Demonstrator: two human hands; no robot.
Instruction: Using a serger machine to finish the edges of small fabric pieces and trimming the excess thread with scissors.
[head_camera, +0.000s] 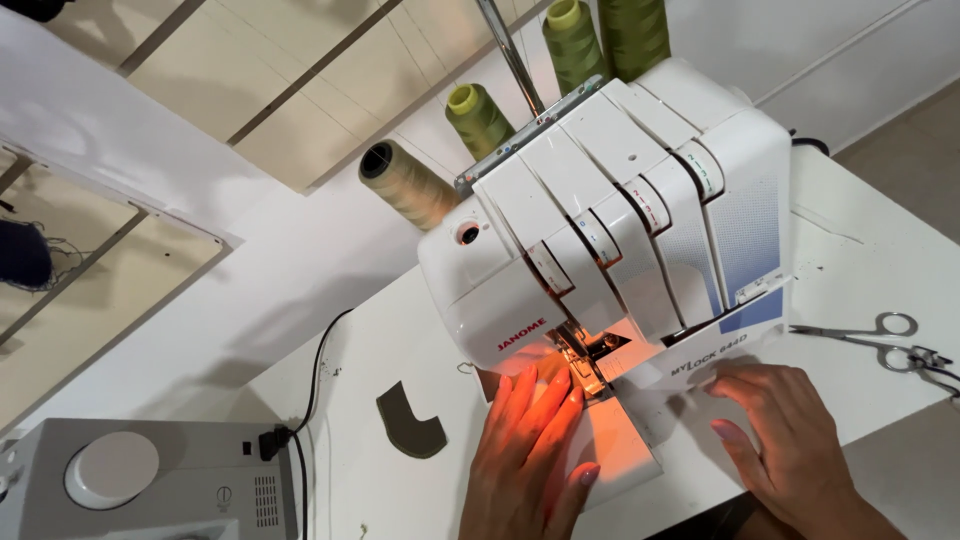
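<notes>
Left hand (530, 440) flat, fingers spread, pressing fabric (625, 440) beside overlock machine's (610, 220) presser foot (585, 365); right hand (775, 430) flat, grasping nothing. Risk: fingertips drifting into needle.

A white table (400, 350) is seen from above. A white overlock machine (620, 210) is set near the middle of it, towards the back edge, with olive and tan thread cones (405, 182) stood behind it. A small dark olive fabric piece (410, 422) is laid flat on the bare surface to the left of the machine. A black power cable (318, 370) is run across the table's left part. A pair of scissors (870, 335) is placed near the right edge. A grey sewing machine (150, 480) is set at the near left corner.
</notes>
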